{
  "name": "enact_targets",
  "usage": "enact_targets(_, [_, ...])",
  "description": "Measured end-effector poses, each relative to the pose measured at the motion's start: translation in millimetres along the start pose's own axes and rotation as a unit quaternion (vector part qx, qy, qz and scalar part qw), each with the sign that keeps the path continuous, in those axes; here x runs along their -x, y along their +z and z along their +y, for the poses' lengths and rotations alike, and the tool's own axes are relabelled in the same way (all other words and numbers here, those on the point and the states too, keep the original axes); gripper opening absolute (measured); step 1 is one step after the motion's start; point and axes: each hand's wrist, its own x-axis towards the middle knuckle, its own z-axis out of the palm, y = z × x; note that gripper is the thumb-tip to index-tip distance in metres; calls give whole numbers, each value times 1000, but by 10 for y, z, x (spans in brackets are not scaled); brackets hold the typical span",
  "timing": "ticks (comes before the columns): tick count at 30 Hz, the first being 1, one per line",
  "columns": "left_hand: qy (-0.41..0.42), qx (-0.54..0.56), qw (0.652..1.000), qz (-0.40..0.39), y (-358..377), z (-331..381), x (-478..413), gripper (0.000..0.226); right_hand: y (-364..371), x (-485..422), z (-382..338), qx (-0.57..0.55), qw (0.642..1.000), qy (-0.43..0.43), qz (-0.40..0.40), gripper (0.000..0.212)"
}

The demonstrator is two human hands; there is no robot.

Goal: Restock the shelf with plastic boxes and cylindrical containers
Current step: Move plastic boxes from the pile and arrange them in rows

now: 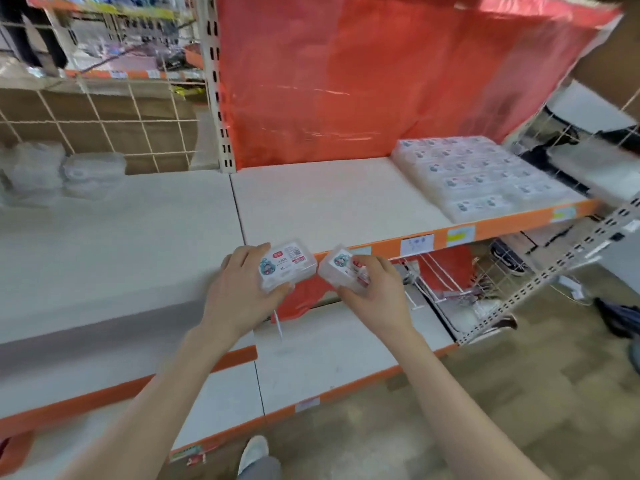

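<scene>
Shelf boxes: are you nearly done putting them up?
Not yet. A block of boxes already sits at the shelf's right end. The left hand grips one box, the right hand grips a second box. Most of the board is bare, so lots remain.

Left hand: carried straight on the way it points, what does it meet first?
The way looks free: the left hand, gripping a plastic box, points over the bare shelf board toward the red backing sheet, likely the first thing met. The stacked boxes sit off to the right. Depth is unclear.
</scene>
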Motion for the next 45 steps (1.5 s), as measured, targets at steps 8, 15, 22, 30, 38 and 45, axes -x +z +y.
enact_targets(8, [45, 10, 999, -27, 379, 335, -589, 71, -187, -343, 399, -9, 999, 27, 36, 49])
enact_targets(15, [68, 33, 997, -35, 759, 691, -1250, 71, -500, -940, 751, 20, 997, 39, 70, 47])
enact_targets(22, [93, 30, 994, -56, 1038, 882, -1649, 70, -603, -1299, 1093, 8, 994, 70, 88, 47])
enact_targets(30, [71, 0, 993, -89, 1365, 1104, -1748, 69, -913, -1574, 1505, -1, 995, 59, 85, 50])
enact_targets(38, [28, -13, 996, -86, 1879, 1740, -1728, 70, -1386, -1835, 1994, -30, 998, -16, 45, 48])
enact_targets(45, [12, -34, 999, -37, 2235, 2076, -1611, 63, -1749, -1981, 2465, -35, 998, -52, 28, 50])
